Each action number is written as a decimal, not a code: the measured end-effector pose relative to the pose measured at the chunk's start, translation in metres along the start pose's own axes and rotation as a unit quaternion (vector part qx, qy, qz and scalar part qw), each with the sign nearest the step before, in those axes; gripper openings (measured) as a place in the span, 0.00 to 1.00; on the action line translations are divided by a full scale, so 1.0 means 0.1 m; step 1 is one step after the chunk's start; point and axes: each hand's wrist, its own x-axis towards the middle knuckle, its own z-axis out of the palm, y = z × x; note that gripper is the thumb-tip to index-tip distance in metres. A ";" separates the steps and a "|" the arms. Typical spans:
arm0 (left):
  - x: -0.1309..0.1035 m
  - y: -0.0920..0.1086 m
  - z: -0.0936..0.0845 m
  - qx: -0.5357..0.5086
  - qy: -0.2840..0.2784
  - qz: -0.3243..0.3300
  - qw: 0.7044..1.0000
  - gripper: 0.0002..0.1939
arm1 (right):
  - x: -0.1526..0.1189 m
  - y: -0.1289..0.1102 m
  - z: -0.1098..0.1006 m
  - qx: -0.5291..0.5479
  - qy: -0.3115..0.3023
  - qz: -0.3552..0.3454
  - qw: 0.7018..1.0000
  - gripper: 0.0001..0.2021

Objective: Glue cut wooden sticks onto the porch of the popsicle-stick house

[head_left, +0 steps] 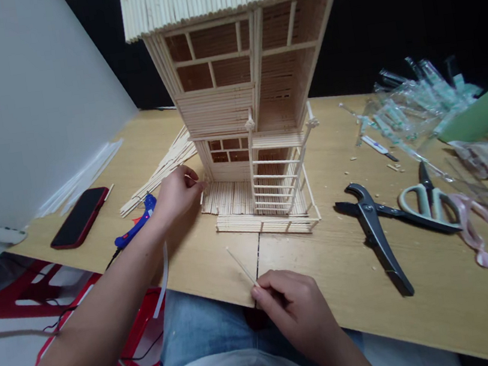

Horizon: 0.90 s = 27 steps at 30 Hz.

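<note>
The desk (344, 281) is the largest thing, and on it the wooden house (218, 112) stands upright in the middle, with its porch (228, 199) toward the person. The pile (159, 180) of sticks lies left of the house, slanting away to the right, partly behind the left hand (176, 193). This hand is at the left edge of the porch, with fingers bent close together; I cannot tell if they grasp something there. The right hand (297, 300) is at the near edge of the desk and pinches one end of the stick (241, 264) between thumb and finger. On the right side lies the cutter (382, 242), and on the left the phone (80, 219); the glue gun (138, 225) is just beside the left wrist. The smallest is the thin stick. It reaches forward and to the left from the right fingers, and its long axis points roughly to the porch's left corner. Its free end is apart from the porch. The left hand is much nearer to that corner than the right.
</note>
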 end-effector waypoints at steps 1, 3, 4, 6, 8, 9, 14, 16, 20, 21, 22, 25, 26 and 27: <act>0.00 0.00 0.00 0.003 0.001 0.002 1.000 0.13 | 0.00 0.00 0.00 0.000 0.000 0.000 1.000 0.14; 0.01 -0.01 0.01 0.003 0.002 0.004 1.000 0.13 | 0.00 0.00 0.00 0.000 0.001 0.001 1.000 0.15; 0.01 -0.02 0.01 0.001 0.001 0.003 1.000 0.13 | 0.00 -0.01 0.01 0.000 0.000 0.002 1.000 0.15; 0.02 -0.03 0.01 -0.002 0.001 0.003 1.000 0.12 | 0.00 -0.01 0.01 0.002 -0.001 0.003 1.000 0.15; 0.02 -0.04 -0.01 -0.005 0.002 0.002 1.000 0.12 | 0.00 -0.01 0.00 0.003 -0.002 0.003 1.000 0.14; 0.02 -0.04 -0.02 -0.007 0.002 -0.001 1.000 0.12 | 0.00 -0.01 0.00 0.003 -0.001 0.003 1.000 0.14; 0.00 -0.03 -0.10 0.000 -0.027 -0.018 0.999 0.13 | 0.00 -0.01 -0.01 0.000 0.002 0.000 1.000 0.14; -0.01 -0.02 -0.12 0.002 -0.039 -0.020 0.999 0.15 | 0.00 -0.01 0.00 -0.001 0.000 0.000 1.000 0.14; -0.01 -0.04 -0.12 -0.017 -0.069 -0.031 0.997 0.23 | 0.01 -0.01 0.00 -0.003 -0.004 0.003 1.000 0.15; 0.00 -0.06 -0.12 -0.025 -0.076 -0.030 0.996 0.25 | 0.01 -0.01 0.00 -0.004 -0.004 0.004 1.000 0.15; 0.01 -0.07 -0.11 -0.031 -0.081 -0.026 0.996 0.26 | 0.01 -0.01 0.00 -0.006 -0.004 0.004 1.000 0.15; 0.03 -0.10 -0.11 -0.043 -0.091 -0.016 0.995 0.27 | 0.01 0.00 0.00 -0.007 -0.003 0.001 1.000 0.14; 0.04 -0.10 -0.11 -0.042 -0.093 -0.015 0.995 0.27 | 0.01 0.00 0.00 -0.006 -0.003 0.001 1.000 0.14; 0.04 -0.11 -0.11 -0.040 -0.094 -0.012 0.995 0.27 | 0.00 0.00 0.00 -0.004 -0.003 0.001 1.000 0.14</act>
